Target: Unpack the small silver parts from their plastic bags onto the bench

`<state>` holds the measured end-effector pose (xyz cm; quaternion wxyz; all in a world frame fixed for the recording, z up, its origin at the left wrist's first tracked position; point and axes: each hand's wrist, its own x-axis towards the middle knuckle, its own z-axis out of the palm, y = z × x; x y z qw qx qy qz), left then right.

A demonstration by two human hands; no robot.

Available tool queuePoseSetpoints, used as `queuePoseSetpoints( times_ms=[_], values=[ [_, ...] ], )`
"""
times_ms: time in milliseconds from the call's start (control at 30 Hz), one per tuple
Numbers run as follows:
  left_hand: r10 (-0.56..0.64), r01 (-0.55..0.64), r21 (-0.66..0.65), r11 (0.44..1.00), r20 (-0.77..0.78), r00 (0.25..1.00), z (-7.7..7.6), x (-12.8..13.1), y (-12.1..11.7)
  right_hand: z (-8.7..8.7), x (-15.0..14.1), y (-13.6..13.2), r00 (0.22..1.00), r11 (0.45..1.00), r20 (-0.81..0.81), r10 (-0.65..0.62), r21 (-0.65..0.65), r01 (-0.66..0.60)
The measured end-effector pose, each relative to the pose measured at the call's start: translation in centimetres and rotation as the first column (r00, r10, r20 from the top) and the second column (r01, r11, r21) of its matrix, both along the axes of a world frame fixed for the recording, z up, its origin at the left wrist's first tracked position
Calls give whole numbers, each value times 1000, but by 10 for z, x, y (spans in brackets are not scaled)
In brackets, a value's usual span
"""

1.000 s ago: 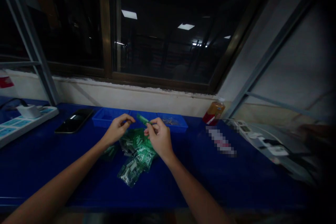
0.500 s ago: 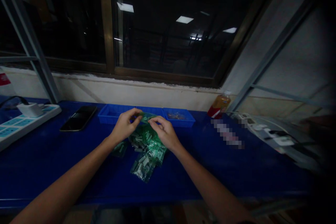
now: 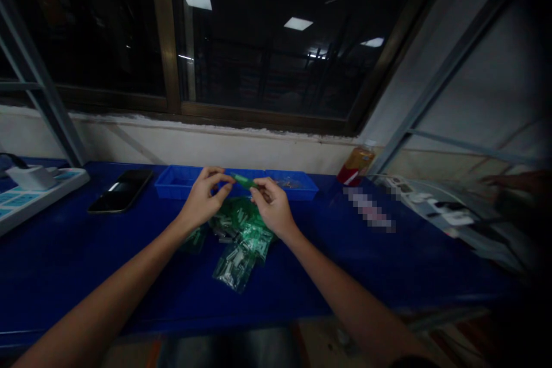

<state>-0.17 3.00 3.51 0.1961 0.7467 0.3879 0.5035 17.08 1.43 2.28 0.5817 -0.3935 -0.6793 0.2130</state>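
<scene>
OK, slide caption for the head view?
Right hand pinching a green plastic bag near bagged small parts, left hand close by.

- Raised packet: thin green plastic, slightly shiny
- Heaped bags: see-through plastic film, crinkled, glinting
- Tabletop: smooth blue, softly glossy
- Bins: blue plastic
- Phone: black, glossy screen
- Power strip: white plastic, smooth
- Bottle: clear plastic
- Window frame: brownish metal, dull sheen
- Window pane: glossy glass, mirroring lights
- Wall edge: rough, chalky white, under the glass

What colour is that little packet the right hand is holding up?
The packet is green; it shows best in the head view.
</scene>
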Motion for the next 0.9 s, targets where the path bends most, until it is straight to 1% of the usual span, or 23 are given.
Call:
queuePoseSetpoints(
  times_ms=[33,67,100,133,167,233,300,400,433,467,500,567,600,633,667,700,733,767,833,867,900],
  values=[
    [-18,26,-112,993,76,997,1,0,1,1,0,-1,998,997,53,-20,70,16],
    [-34,70,-224,972,162,986,1,0,2,1,1,-2,994,991,101,-39,134,25],
    [-44,124,-321,939,245,969,2,0,3,2,1,-3,989,982,137,-57,187,31],
    [-49,174,-391,904,310,949,2,0,3,3,1,-3,984,973,160,-74,226,36],
    [-53,214,-434,875,355,933,3,-1,3,3,1,-4,981,967,172,-88,252,43],
    [-75,271,-462,845,398,914,4,-2,3,3,0,-5,978,962,183,-99,268,47],
    [-114,318,-475,821,409,905,5,-4,2,3,-2,-7,978,962,184,-95,271,42],
    [-216,403,-510,760,386,897,8,-7,0,4,-3,-8,983,959,162,-92,278,44],
    [-241,412,-505,758,370,897,8,-7,0,5,-3,-8,985,962,151,-89,269,45],
    [-249,403,-479,780,353,902,9,-7,0,5,-3,-8,988,970,139,-74,241,39],
    [-236,371,-430,823,336,912,9,-7,0,5,-3,-7,992,981,120,-45,191,22],
    [-153,238,-277,931,295,943,9,-6,0,5,-3,-5,999,998,25,27,49,-28],
    [-105,159,-188,969,268,958,9,-5,-1,5,-3,-4,997,998,-54,54,-23,-55],
    [-62,87,-95,992,237,970,8,-4,-2,6,-3,-3,987,993,-147,67,-86,-80],
    [-28,29,-2,1000,205,978,8,-3,-4,6,-3,-2,970,985,-234,70,-138,-105],
    [0,-16,92,996,174,985,7,-2,-6,7,-3,-2,950,971,-302,76,-194,-140],
    [19,-47,187,981,147,989,6,-1,-8,8,-4,-3,932,943,-347,103,-263,-202],
    [32,-64,270,961,121,992,5,1,-11,9,-4,-4,915,903,-379,139,-330,-274],
    [18,-38,374,927,55,998,1,5,-16,11,-5,-6,881,832,-435,187,-407,-378],
    [0,-7,397,918,16,1000,-1,7,-17,11,-5,-7,871,822,-452,192,-411,-394],
    [-16,25,413,910,-25,1000,-3,9,-18,10,-6,-7,870,833,-457,187,-395,-386]
  ],
)
